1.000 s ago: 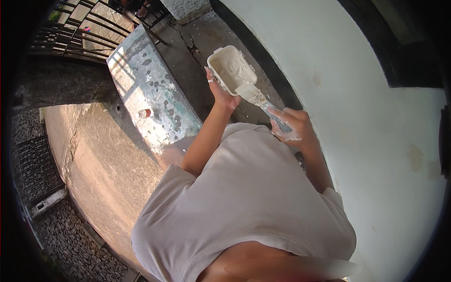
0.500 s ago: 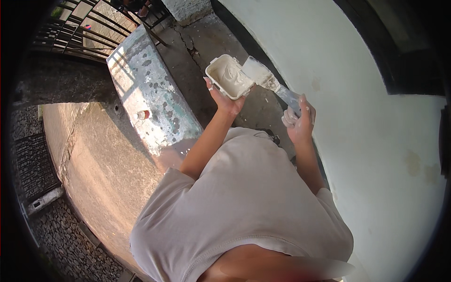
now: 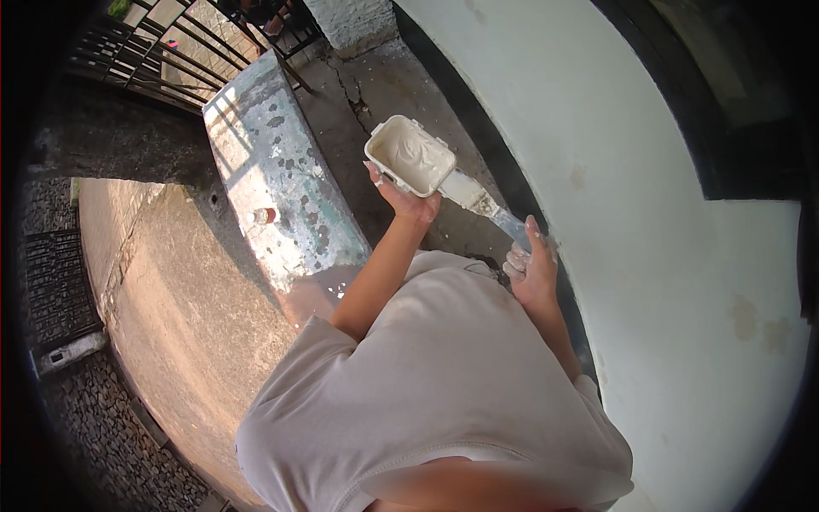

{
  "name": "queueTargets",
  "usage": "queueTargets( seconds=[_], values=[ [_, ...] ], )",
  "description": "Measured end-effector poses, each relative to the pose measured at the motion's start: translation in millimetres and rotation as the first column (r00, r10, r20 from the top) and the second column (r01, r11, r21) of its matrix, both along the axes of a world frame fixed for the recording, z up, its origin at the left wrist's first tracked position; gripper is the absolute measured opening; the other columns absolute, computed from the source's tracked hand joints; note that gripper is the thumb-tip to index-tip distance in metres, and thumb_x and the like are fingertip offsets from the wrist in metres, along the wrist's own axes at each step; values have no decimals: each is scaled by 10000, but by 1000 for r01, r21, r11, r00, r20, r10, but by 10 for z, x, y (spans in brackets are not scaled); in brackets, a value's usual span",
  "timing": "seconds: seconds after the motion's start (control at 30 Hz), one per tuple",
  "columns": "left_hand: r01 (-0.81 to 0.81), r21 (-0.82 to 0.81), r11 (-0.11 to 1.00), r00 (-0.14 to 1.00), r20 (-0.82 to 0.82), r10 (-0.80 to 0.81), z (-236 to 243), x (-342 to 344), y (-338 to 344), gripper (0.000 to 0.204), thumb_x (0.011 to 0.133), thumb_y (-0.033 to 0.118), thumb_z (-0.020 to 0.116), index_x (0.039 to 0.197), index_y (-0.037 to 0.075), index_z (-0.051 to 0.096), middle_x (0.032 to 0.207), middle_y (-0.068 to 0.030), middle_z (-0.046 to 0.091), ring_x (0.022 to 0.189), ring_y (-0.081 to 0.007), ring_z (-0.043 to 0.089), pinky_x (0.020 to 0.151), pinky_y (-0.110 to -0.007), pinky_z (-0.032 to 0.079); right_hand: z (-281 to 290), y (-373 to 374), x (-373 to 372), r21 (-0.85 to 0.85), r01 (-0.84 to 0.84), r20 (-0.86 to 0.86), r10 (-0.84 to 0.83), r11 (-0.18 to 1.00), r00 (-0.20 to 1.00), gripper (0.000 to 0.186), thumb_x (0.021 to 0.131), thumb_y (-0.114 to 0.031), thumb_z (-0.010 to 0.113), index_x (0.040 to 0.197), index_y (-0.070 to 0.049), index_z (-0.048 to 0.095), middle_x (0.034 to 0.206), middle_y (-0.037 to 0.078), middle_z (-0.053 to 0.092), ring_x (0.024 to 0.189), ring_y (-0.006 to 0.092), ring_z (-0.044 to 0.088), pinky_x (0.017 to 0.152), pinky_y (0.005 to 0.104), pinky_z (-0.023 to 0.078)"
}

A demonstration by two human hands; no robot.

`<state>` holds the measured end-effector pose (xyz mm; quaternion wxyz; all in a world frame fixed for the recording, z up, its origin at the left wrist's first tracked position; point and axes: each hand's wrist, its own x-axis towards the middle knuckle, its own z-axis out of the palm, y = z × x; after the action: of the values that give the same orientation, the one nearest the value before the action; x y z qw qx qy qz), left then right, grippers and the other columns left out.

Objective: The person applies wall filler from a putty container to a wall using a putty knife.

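Observation:
My left hand [image 3: 406, 201] is wrapped round the near side of a small off-white plastic tub [image 3: 373, 139], which holds a smooth cream-coloured paste [image 3: 414, 155]. In my right hand [image 3: 535, 264] is the handle of a putty knife [image 3: 471, 193], its broad blade smeared with the same paste. The blade's end meets the tub's right near corner; whether it touches the rim or passes just under it I cannot tell. Dried white smears mark the fingers of both hands.
A pale wall [image 3: 597, 256] with faint brown patches rises close on my right, a dark window frame [image 3: 682, 94] above. To my left runs a low ledge [image 3: 286, 158] with flaking paint, bearing a small bottle [image 3: 264, 216]. Metal railings [image 3: 162, 51] stand at the far left.
The putty knife has moved down and left, its blade shifting from over the tub's right edge to the near corner. The tub has come slightly nearer to me.

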<state>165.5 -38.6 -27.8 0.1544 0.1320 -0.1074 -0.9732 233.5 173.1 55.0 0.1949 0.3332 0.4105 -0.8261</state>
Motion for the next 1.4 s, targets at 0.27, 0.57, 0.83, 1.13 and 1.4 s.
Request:
queueTargets(
  seconds=[0.27, 0.57, 0.83, 1.13, 1.4],
  values=[
    [155, 11, 988, 987, 43, -155, 9, 12, -39, 854, 815, 799, 461, 1421, 198, 479, 1368, -39, 558, 1229, -278, 555, 999, -498, 480, -50, 45, -200, 160, -90, -520, 162, 983, 839, 254, 949, -215, 694, 1124, -39, 642, 605, -79, 403, 475, 31, 313, 439, 217, 226],
    [256, -87, 963, 966, 52, -252, -96, 81, -182, 840, 851, 769, 456, 1442, 170, 454, 1384, -67, 540, 1246, -298, 538, 1055, -533, 440, 36, 122, -404, 751, 146, -647, 676, 644, 353, 305, 954, -169, 673, 1203, 6, 666, 890, 9, 705, 708, 83, 627, 677, 228, 506],
    [507, 97, 857, 848, -236, -475, 41, 158, -262, 923, 819, 792, 487, 1479, 152, 412, 1354, -222, 539, 1144, -451, 596, 969, -700, 444, -196, 135, -582, 192, 116, -639, 35, 975, 768, 226, 989, -236, 624, 1016, -13, 594, 687, 57, 578, 512, 100, 482, 445, 232, 347],
    [492, 95, 866, 843, -301, -446, 87, 243, -120, 891, 838, 781, 479, 1485, 172, 406, 1367, -228, 535, 1132, -453, 607, 925, -684, 486, -394, -233, -524, 55, 3, -612, 32, 998, 790, 309, 1005, -341, 603, 1047, -36, 581, 705, 30, 572, 484, 69, 397, 443, 233, 287],
    [453, 95, 886, 870, -265, -416, 131, 284, -102, 881, 840, 789, 462, 1481, 188, 411, 1344, -228, 551, 1106, -443, 624, 884, -672, 505, -446, -291, -464, 48, -34, -581, 55, 998, 812, 290, 1007, -340, 600, 1038, -52, 576, 705, 18, 563, 474, 58, 368, 453, 232, 261]
  ],
)
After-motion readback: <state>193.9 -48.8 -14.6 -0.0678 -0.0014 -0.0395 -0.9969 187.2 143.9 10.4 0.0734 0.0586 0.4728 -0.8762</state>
